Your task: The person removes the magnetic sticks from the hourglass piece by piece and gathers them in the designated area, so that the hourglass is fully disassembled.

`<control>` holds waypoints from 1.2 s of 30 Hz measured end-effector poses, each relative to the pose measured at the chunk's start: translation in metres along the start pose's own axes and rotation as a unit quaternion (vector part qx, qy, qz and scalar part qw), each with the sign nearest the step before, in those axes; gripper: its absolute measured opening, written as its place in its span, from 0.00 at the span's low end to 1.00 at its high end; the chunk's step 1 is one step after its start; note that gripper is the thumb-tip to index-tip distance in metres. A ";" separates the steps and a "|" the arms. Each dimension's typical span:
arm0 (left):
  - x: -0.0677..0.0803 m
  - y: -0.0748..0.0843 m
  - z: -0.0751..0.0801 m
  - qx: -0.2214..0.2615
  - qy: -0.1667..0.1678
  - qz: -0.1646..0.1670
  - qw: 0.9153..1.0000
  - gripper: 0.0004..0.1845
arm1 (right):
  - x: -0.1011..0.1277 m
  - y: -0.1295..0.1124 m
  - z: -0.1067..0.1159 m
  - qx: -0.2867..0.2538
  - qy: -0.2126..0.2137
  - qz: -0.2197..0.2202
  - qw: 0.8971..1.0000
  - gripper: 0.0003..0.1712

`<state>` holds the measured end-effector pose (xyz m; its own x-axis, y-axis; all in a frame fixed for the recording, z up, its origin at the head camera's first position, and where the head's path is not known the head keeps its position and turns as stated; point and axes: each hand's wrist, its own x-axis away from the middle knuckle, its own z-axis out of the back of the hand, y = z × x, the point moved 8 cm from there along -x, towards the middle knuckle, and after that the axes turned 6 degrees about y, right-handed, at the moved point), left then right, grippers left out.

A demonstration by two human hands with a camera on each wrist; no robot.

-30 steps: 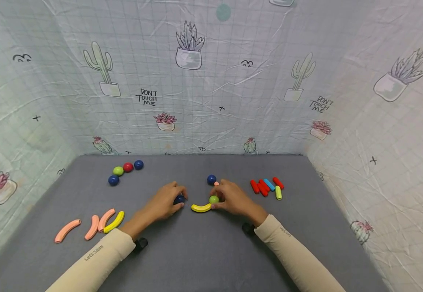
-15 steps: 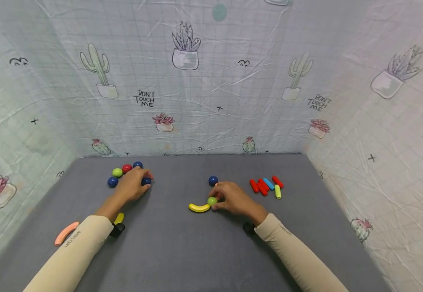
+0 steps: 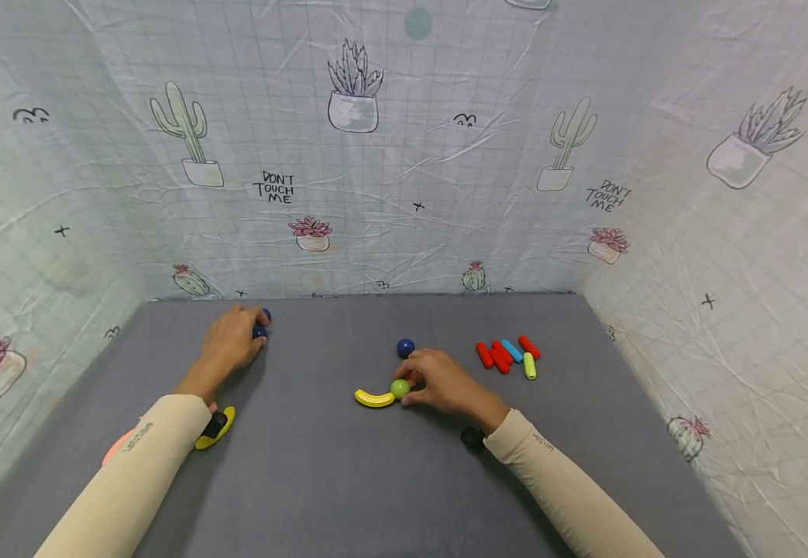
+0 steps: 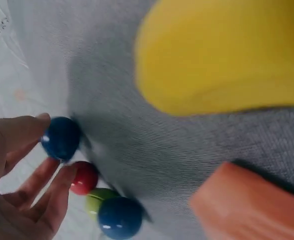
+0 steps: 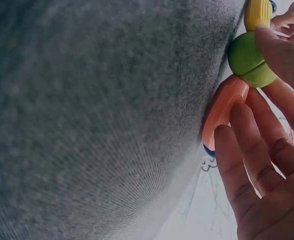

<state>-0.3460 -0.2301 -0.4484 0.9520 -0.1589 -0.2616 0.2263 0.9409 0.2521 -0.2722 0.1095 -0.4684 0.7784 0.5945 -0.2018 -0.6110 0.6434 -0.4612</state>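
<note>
At the back left, my left hand pinches a dark blue ball between thumb and fingers. Another blue ball shows just beyond its fingertips. The left wrist view has a red ball, a green ball and a blue ball lined up beside the fingers. Near the table's middle, my right hand pinches a green ball. A yellow curved piece meets that ball on its left. In the right wrist view a salmon curved piece touches it, under the fingers.
A blue ball lies behind the right hand. Several short sticks, among them a blue one and a light green one, lie to the right. Under the left forearm are a yellow curved piece and a salmon curved piece.
My left hand has carried the blue ball from the middle to the group of balls at the back left. My right hand, with the green ball, has shifted slightly left.
</note>
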 end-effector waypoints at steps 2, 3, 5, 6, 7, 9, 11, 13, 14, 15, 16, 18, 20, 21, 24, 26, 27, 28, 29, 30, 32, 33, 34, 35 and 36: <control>0.002 0.012 0.008 -0.007 0.017 -0.011 1.000 0.15 | 0.000 0.000 0.001 0.001 -0.001 0.000 1.000 0.20; 0.002 0.019 0.012 -0.006 0.024 -0.021 0.999 0.15 | 0.000 0.001 0.001 0.001 -0.001 0.000 1.000 0.20; 0.005 0.037 0.019 0.000 0.031 -0.039 0.999 0.16 | 0.000 0.002 0.003 -0.001 0.002 0.000 1.000 0.21; 0.006 0.046 0.020 0.004 0.029 -0.048 0.998 0.15 | 0.000 0.003 0.004 -0.002 0.005 0.000 1.000 0.21; 0.008 0.055 0.021 0.012 0.025 -0.056 0.998 0.15 | 0.000 0.004 0.005 -0.004 0.007 0.001 1.000 0.21; 0.013 0.075 0.020 0.026 0.017 -0.075 0.997 0.14 | -0.001 0.006 0.007 -0.004 0.007 0.003 1.000 0.21; 0.019 0.096 0.016 0.033 0.003 -0.098 0.995 0.15 | -0.001 0.007 0.008 -0.003 0.008 0.007 1.000 0.21; 0.026 0.119 0.011 0.037 -0.014 -0.129 0.991 0.15 | -0.001 0.008 0.008 0.006 0.008 0.013 1.000 0.20; 0.030 0.130 0.008 0.040 -0.025 -0.142 0.989 0.16 | -0.001 0.009 0.007 0.011 0.007 0.014 1.000 0.19; 0.034 0.140 0.004 0.041 -0.035 -0.157 0.986 0.17 | -0.001 0.009 0.007 0.015 0.007 0.015 1.000 0.18; 0.039 0.151 0.001 0.042 -0.045 -0.170 0.983 0.18 | -0.001 0.009 0.006 0.018 0.007 0.016 1.000 0.17; 0.047 0.169 -0.008 0.044 -0.065 -0.192 0.978 0.18 | -0.001 0.009 0.005 0.023 0.007 0.017 1.000 0.15; 0.054 0.185 -0.017 0.044 -0.080 -0.209 0.974 0.19 | -0.002 0.008 0.003 0.024 0.005 0.014 1.000 0.13; 0.056 0.191 -0.022 0.041 -0.085 -0.219 0.971 0.19 | -0.002 0.007 0.003 0.024 0.005 0.013 1.000 0.13; 0.062 0.205 -0.037 0.029 -0.098 -0.233 0.967 0.19 | -0.004 0.004 0.001 0.026 0.004 0.010 1.000 0.12; 0.063 0.209 -0.046 0.015 -0.096 -0.237 0.967 0.18 | -0.004 0.003 -0.001 0.029 0.001 0.006 1.000 0.12; 0.063 0.211 -0.049 0.010 -0.094 -0.235 0.967 0.18 | -0.004 0.003 -0.002 0.029 0.000 0.004 1.000 0.12; 0.063 0.212 -0.052 0.005 -0.090 -0.234 0.968 0.17 | -0.004 0.002 -0.003 0.027 0.000 0.004 1.000 0.12; 0.063 0.212 -0.054 0.000 -0.084 -0.234 0.969 0.16 | -0.004 0.002 -0.003 0.025 0.000 0.003 1.000 0.12; 0.063 0.212 -0.056 -0.003 -0.078 -0.234 0.969 0.15 | -0.004 0.002 -0.003 0.023 0.000 0.002 1.000 0.12; 0.063 0.212 -0.059 0.003 -0.070 -0.230 0.971 0.14 | -0.004 0.002 -0.004 0.020 0.002 0.001 1.000 0.11; 0.063 0.211 -0.060 0.009 -0.068 -0.227 0.971 0.14 | -0.004 0.002 -0.004 0.017 0.002 0.002 1.000 0.11; 0.064 0.210 -0.060 0.017 -0.067 -0.225 0.972 0.13 | -0.003 0.002 -0.004 0.015 0.002 0.001 1.000 0.11; 0.064 0.209 -0.061 0.025 -0.068 -0.222 0.972 0.13 | -0.003 0.002 -0.004 0.013 0.002 -0.001 1.000 0.11; 0.064 0.208 -0.062 0.035 -0.071 -0.218 0.973 0.12 | -0.003 0.002 -0.004 0.012 0.003 -0.002 1.000 0.11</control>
<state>-0.2504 -0.0261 -0.4708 0.7801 -0.5827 -0.2278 0.6237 0.7529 0.2099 -0.2755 0.1072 -0.4721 0.7810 0.5898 -0.2054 -0.6117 0.6563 -0.4416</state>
